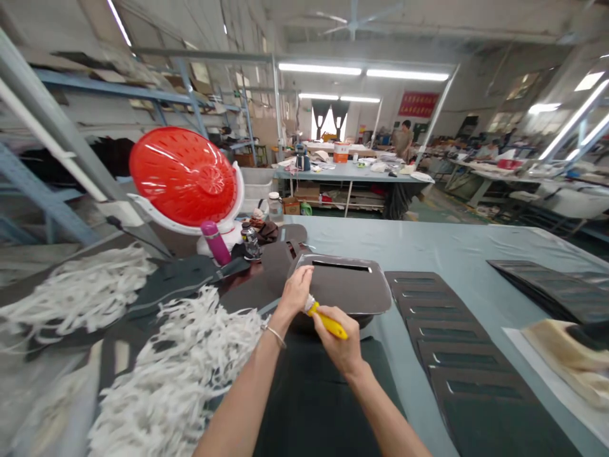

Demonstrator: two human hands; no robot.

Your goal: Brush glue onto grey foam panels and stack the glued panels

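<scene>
A dark grey panel [345, 285] with rounded corners and a long slot near its far edge lies raised in front of me, its rim pale in places. My left hand [295, 291] is closed at its near left side, fingers curled over the surface; some fingertips are hidden. In my right hand [341, 336] is a yellow-handled brush [335, 327], its whitish end pointing toward my left hand. Bristles are mostly out of sight behind the left hand. Beneath the panel, a dark support is partly visible.
Piled white strips [181, 362] lie at left. On the blue-grey table [442, 244], slotted dark panels [457, 343] overlap in a row at right, with another stack [547, 285] beyond. A red lamp-like dome [185, 174], a purple bottle [216, 242] and a clear bottle [250, 241] stand back left.
</scene>
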